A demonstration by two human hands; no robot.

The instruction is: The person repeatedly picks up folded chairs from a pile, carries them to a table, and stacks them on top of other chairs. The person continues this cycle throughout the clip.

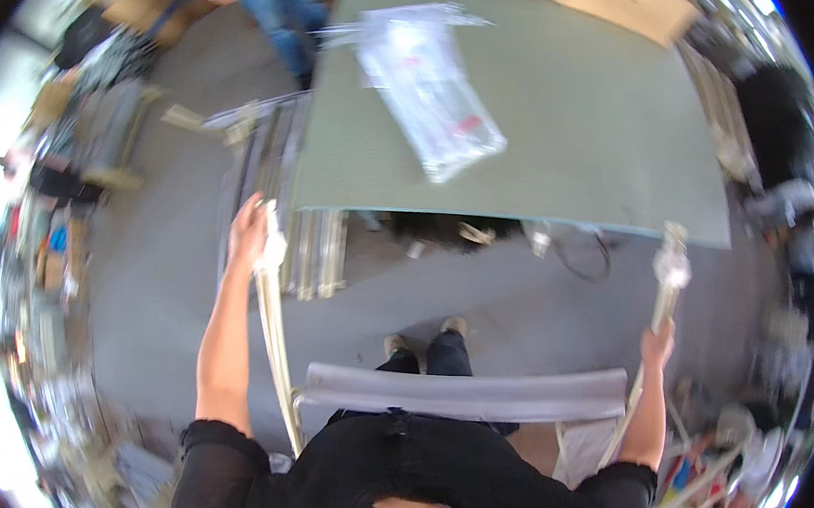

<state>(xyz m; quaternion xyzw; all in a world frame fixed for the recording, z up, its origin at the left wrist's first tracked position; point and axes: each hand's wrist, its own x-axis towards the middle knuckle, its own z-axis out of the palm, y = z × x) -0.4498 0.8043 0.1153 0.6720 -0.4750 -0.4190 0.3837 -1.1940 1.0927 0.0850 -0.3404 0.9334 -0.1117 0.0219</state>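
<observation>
A cream tubular frame with grey fabric [462, 390] spans the space in front of my waist, its two long poles reaching forward on either side. My left hand [249, 232] grips the left pole [272, 305] near its far end, beside a whitish wrapped joint. Around the right pole [665, 303] my right hand [657, 347] is closed, just below a similar clear-wrapped lump [672, 269]. Motion blurs the finger details. Part of the frame is hidden behind my body.
A green-topped table [575, 133] stands ahead, bearing a clear plastic package [432, 100] and a cardboard box [622, 5]. Left of it, long metal bars [314, 255] lie low. Another person [279, 2] stands at the far left. Clutter lines both sides.
</observation>
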